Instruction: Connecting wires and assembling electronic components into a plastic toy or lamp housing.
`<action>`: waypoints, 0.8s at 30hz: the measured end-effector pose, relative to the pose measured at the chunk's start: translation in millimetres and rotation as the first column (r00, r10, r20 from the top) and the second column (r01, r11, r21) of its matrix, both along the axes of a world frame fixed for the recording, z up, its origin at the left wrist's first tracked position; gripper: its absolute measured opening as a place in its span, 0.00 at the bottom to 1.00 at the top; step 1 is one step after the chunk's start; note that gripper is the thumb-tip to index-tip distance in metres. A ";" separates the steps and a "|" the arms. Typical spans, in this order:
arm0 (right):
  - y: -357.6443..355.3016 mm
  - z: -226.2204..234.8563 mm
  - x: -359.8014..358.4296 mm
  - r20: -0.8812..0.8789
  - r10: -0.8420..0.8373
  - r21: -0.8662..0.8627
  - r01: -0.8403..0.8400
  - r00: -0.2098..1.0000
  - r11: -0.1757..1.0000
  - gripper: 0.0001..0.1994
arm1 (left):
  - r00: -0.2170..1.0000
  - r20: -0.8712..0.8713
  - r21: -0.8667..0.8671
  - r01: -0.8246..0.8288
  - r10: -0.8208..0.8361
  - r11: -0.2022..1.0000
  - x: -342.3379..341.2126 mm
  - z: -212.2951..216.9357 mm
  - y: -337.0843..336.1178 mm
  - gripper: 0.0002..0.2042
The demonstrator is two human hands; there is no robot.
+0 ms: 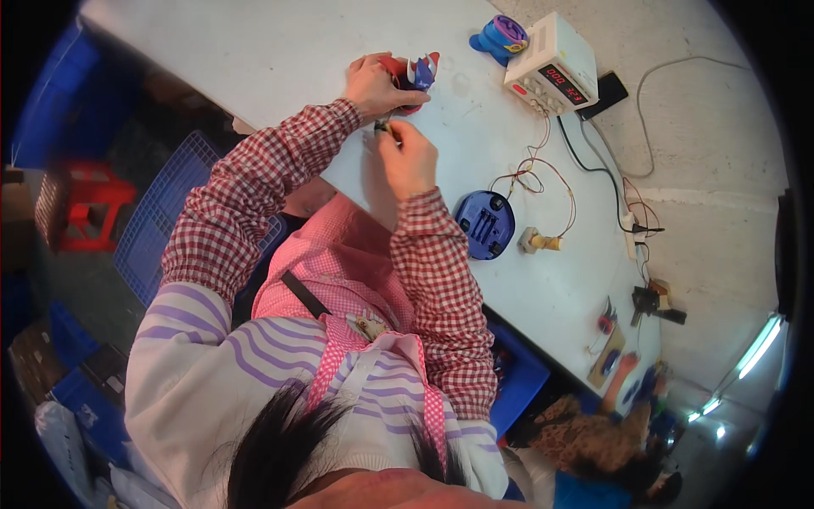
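Observation:
My left hand is wrapped round a red and blue toy shell with white jagged edges, held just above the white table. Close below it, my right hand pinches a small dark piece, too small to make out; a thin wire seems to run from it toward the shell. To the right of my right forearm lies a round blue base with battery slots.
A white power supply with a red display stands at the far right, a blue and purple toy beside it. Thin wires run down to a yellowish connector block. A black phone-like slab lies behind. Another person sits at lower right.

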State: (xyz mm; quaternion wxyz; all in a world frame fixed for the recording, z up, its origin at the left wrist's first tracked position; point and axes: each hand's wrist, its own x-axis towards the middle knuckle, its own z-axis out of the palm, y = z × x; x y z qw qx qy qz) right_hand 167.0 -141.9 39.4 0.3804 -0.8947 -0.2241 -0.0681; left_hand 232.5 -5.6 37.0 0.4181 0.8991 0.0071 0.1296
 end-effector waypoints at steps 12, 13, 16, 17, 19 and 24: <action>-72.1 46.1 -13.9 -0.631 0.278 0.709 0.393 0.724 0.586 0.11 | 0.962 0.101 -0.833 0.222 -0.255 0.507 -35.5 17.8 -29.8 0.19; -78.3 48.0 -16.9 -0.630 0.250 0.705 0.407 0.736 0.580 0.10 | 0.956 0.109 -0.844 0.234 -0.272 0.483 -39.3 18.1 -33.1 0.18; -101.4 53.9 -21.6 -0.608 0.203 0.724 0.430 0.768 0.540 0.10 | 0.937 0.111 -0.861 0.257 -0.331 0.438 -48.0 20.3 -44.0 0.18; -109.6 55.1 -24.2 -0.596 0.175 0.730 0.437 0.784 0.525 0.09 | 0.928 0.119 -0.869 0.270 -0.353 0.415 -52.7 21.0 -48.3 0.18; -124.0 56.0 -26.4 -0.587 0.136 0.734 0.454 0.798 0.505 0.09 | 0.915 0.124 -0.878 0.282 -0.385 0.388 -58.1 23.7 -58.4 0.17; -154.3 48.2 -32.9 -0.526 -0.118 0.658 0.491 0.842 0.572 0.10 | 0.840 0.150 -0.874 0.359 -0.522 0.327 -72.0 29.2 -89.5 0.16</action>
